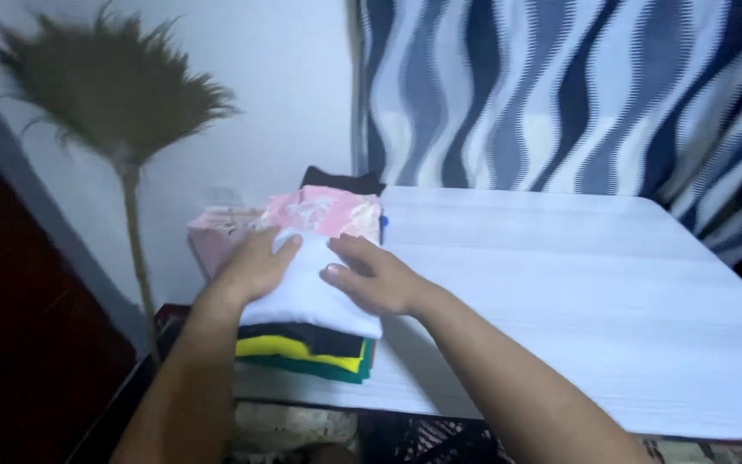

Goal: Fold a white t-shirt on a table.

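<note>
Pressing one white cloth (307, 288) are two hands: left (255, 266), right (375, 277).

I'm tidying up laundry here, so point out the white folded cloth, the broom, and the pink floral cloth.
white folded cloth (311, 296), head view, on its flat top between the hands
broom (118, 90), head view, on the bristle head
pink floral cloth (328, 210), head view, on its upper face
</note>
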